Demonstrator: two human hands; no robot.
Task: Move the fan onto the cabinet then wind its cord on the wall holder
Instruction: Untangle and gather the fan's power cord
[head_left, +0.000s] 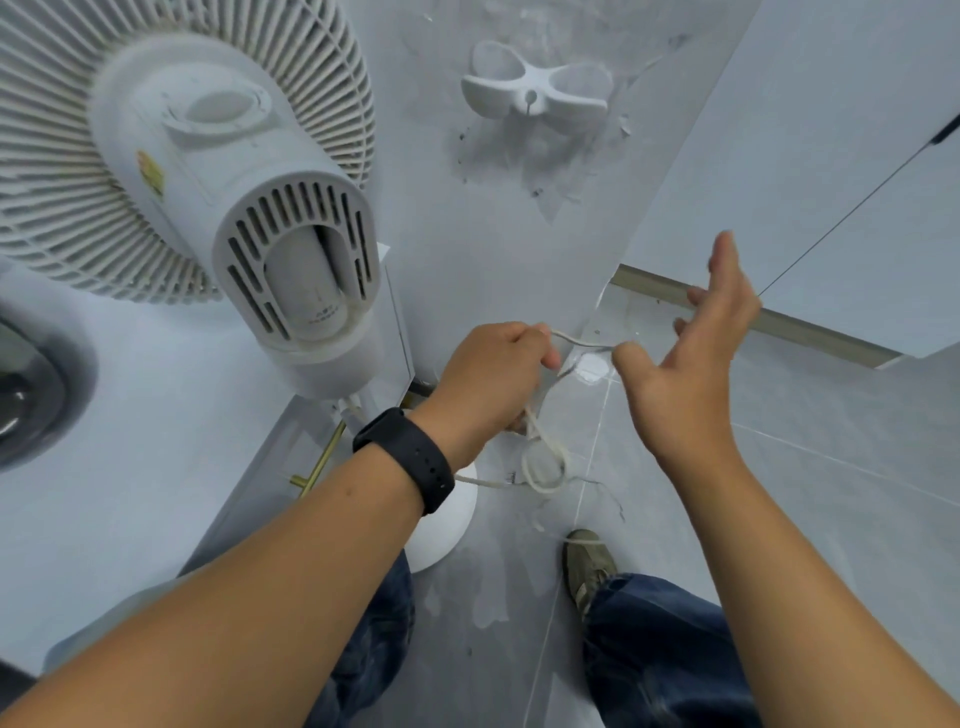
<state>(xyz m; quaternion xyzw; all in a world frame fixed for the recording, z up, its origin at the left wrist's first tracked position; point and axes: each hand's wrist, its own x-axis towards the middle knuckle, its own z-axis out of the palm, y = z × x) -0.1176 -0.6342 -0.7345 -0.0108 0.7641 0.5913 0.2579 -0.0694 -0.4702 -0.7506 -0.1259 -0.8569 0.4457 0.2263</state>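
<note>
**Cord in hand, holder above: winding not yet begun**

Head view. Fan (228, 208) stands on the cabinet (156, 441) at the upper left of the frame, so the first half of the task reads as done. Wall holder (535, 91), a two-winged white bracket, sits at top centre of the frame; no cord lies on it.

Left hand (493, 379), centre frame, is curled round the cord (543, 457). A short length runs right from its knuckles toward the thumb of the right hand (691, 353). Right hand is spread, fingers straight and pointing up-frame; thumb tip appears to touch the cord, though blur leaves that uncertain, and nothing shows a pinch. Below the left hand the cord hangs in a loose loop, then trails down-frame over the floor (779, 467) toward a shoe (589, 564).

Key relation: holder lies straight up-frame from both hands, well apart from them. Its wings run left-right across the frame; the held length of cord also lies roughly left-right. Left hand is slightly nearer in line; judged next: lift the cord to the wings.
</note>
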